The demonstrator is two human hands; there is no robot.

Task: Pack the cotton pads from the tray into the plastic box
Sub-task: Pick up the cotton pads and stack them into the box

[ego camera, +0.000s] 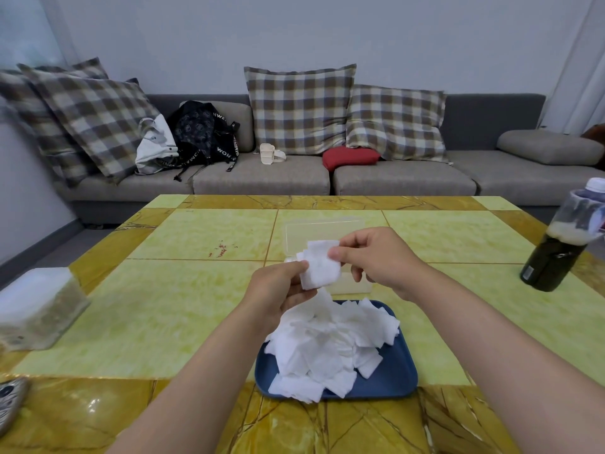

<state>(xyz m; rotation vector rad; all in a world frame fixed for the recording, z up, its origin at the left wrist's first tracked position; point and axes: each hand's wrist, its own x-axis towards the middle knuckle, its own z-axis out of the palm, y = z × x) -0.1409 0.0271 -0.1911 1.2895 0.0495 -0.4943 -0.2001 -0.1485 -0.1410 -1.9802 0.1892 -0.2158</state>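
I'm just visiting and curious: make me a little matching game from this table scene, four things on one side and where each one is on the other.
Things:
1. blue tray
2. plastic box
3. dark bottle
4. small stack of cotton pads

Places:
A. held between both hands
B. far right of the table
C. nearest the person, piled with loose pads
D. beyond the tray, behind the hands

Pairs: 1-C, 2-D, 3-B, 4-A

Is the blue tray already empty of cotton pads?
No, a heap of cotton pads covers the blue tray, and both hands hold only a few.
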